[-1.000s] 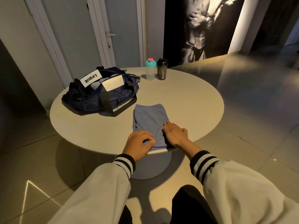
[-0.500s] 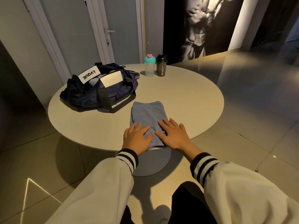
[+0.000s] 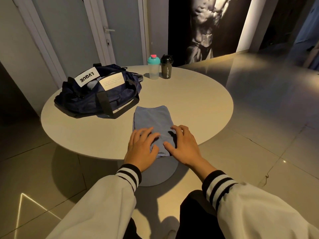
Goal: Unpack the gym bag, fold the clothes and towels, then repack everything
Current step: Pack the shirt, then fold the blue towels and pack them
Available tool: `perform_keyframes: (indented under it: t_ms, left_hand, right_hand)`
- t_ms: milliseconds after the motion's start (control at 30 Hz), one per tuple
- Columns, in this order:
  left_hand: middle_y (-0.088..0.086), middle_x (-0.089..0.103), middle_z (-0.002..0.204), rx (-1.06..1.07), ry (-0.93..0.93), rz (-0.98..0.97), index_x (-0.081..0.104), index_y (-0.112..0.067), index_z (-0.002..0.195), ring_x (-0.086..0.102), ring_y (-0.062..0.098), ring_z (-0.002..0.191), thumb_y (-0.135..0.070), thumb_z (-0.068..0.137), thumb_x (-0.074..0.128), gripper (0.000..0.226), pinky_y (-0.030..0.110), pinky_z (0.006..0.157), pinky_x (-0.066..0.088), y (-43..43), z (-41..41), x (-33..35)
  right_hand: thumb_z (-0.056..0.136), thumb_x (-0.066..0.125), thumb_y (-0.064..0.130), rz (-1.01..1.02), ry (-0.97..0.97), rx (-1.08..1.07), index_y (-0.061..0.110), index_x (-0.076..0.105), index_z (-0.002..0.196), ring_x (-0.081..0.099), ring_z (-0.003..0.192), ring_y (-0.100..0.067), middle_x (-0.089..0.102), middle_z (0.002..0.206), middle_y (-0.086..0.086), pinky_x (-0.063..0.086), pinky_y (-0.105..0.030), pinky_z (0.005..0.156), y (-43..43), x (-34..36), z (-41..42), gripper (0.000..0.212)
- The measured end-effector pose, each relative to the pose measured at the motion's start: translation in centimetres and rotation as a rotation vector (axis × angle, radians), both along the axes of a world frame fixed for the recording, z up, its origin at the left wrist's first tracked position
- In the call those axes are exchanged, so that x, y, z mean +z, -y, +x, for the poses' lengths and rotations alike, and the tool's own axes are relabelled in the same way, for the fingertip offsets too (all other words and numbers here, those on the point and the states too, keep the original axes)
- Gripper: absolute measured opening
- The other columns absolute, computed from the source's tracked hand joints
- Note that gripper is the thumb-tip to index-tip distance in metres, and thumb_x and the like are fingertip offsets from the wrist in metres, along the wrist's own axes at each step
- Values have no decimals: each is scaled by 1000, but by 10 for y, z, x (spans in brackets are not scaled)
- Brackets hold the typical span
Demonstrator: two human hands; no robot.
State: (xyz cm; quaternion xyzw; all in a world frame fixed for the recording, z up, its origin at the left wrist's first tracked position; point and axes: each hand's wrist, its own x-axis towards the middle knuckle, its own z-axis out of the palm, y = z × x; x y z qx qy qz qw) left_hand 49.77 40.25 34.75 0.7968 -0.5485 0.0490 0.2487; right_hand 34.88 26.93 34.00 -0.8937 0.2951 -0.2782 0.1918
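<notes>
A folded blue-grey towel (image 3: pixel 152 119) lies on the round beige table (image 3: pixel 189 104), near its front edge. My left hand (image 3: pixel 140 150) lies flat on the towel's near left part, fingers spread. My right hand (image 3: pixel 183 146) rests on its near right part with fingers straight and slightly arched. A navy gym bag (image 3: pixel 96 94) with a white label sits at the table's back left, a grey cloth showing in its open top.
A clear shaker bottle with a teal lid (image 3: pixel 153 67) and a black shaker bottle (image 3: pixel 166 67) stand at the table's far edge. Behind are a door and a dark wall poster. Tiled floor surrounds the table.
My left hand went from curled at the towel's near edge to flat on it. Both hands have slid a little further up the towel.
</notes>
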Motion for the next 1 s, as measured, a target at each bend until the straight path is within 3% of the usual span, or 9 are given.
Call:
perform_keyframes:
  t_ms: [67,167,333,433,567,633,733,900,1000]
  left_hand:
    - [-8,56,141,-87,-5,-27,60,-31,132,44,17,132,-40,101,46,35,37,116,31,-4,-4,-2]
    - [-11,52,146,-69,-60,25,57,-34,136,41,14,137,-53,102,44,41,33,117,26,-5,-7,0]
    - [-12,26,164,-65,-63,218,35,-39,153,19,13,150,-71,94,42,67,37,123,13,-10,-8,6]
    - [-11,15,167,-61,-16,271,24,-41,157,12,16,153,-75,91,41,77,40,125,11,-16,-7,4]
    - [-5,33,160,-112,15,129,38,-37,151,29,19,146,-56,94,59,63,43,121,26,-25,-5,-6]
    - [-5,55,135,-141,-32,-38,56,-29,129,50,18,124,-37,91,71,42,36,106,41,-28,-8,-8]
    - [-5,60,111,-149,-48,-115,60,-23,106,55,19,103,-19,89,72,21,29,91,43,-33,-15,-8]
    - [-2,67,110,-104,-242,-97,66,-20,116,60,19,100,-26,99,63,19,32,87,49,-42,-15,4]
    - [-3,68,108,-41,-390,-123,66,-21,122,62,14,97,-33,100,61,26,18,80,47,-45,-14,21]
  right_hand:
    - [93,56,54,-39,33,-19,25,49,126,51,109,-19,47,123,1,44,-40,98,-4,-4,-1,45]
    - [97,52,50,-70,36,-32,24,57,112,52,99,-17,51,112,3,45,-38,91,-8,-6,-4,31]
    - [100,47,50,64,-38,-11,29,54,139,35,137,-21,31,156,-2,36,-38,111,-9,-4,-8,45]
    - [101,49,46,106,-15,-12,26,53,143,25,144,-21,23,161,-3,28,-38,118,-11,-4,-13,47]
    - [100,53,45,80,54,18,21,56,140,29,141,-19,35,153,-2,26,-36,119,-21,-6,-22,48]
    - [95,54,54,32,28,56,21,58,138,38,134,-19,46,144,-2,29,-39,115,-23,-5,-27,54]
    - [82,55,65,-1,-72,135,31,54,140,36,129,-18,49,136,2,22,-31,110,-25,-3,-35,67]
    - [88,70,18,-20,-26,154,27,66,122,49,110,-27,59,115,-3,42,-39,95,-24,6,-34,35]
    - [93,64,14,-10,16,171,26,67,115,57,97,-23,64,107,0,47,-38,86,-25,24,-31,25]
